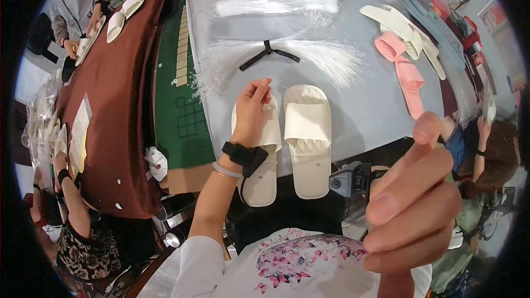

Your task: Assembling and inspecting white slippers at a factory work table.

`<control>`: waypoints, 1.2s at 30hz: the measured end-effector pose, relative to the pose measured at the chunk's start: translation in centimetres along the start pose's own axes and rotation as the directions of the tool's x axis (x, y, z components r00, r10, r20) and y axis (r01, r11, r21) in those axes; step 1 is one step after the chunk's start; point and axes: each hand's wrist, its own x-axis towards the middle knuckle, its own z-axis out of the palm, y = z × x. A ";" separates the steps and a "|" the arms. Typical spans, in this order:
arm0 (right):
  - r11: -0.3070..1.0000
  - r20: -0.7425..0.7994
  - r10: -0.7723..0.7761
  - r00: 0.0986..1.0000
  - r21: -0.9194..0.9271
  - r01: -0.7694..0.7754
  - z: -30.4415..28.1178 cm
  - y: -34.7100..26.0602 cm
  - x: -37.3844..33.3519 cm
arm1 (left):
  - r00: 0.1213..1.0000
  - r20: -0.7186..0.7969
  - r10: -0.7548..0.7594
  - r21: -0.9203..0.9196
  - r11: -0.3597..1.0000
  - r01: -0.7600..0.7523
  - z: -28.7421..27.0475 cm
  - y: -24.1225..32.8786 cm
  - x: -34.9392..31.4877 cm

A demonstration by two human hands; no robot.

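A pair of cream slippers lies side by side before me, toes away: the left slipper (259, 179) and the right slipper (311, 171). My left hand (253, 107) is over the left slipper's strap, thumb and forefinger pinched together. A faint thin strand shows near its fingertips; whether they hold it is unclear. Close to the camera, my right hand (411, 204) is raised with its fingers curled and thumb against forefinger; anything in that pinch is too small to make out. Beyond the slippers lies a fanned bundle of clear plastic strands (326, 58) with a black tie (269, 51).
Another strand bundle (276, 4) lies farther back on the grey table (359, 127). Pink slippers (409, 80) and cream slippers (397, 22) are at the right. Left is a brown-covered table (118, 110), where a co-worker's hands (72, 48) handle a slipper. A grey device (343, 182) sits at the near edge.
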 end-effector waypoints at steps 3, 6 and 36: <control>0.988 0.006 0.152 0.988 -0.003 -0.152 0.1 -1.0 -0.2 | 1.000 0.013 0.016 0.001 1.000 -0.016 -0.2 -0.1 -0.1; 0.982 -0.076 0.188 0.979 -0.005 -0.189 0.7 -1.3 -0.4 | 1.000 0.014 0.010 0.026 1.000 -0.010 -0.3 -0.1 0.0; 0.979 -0.269 0.189 0.945 -0.028 -0.204 2.1 -0.7 -0.7 | 1.000 0.016 0.022 0.055 0.998 -0.023 -0.5 0.0 0.3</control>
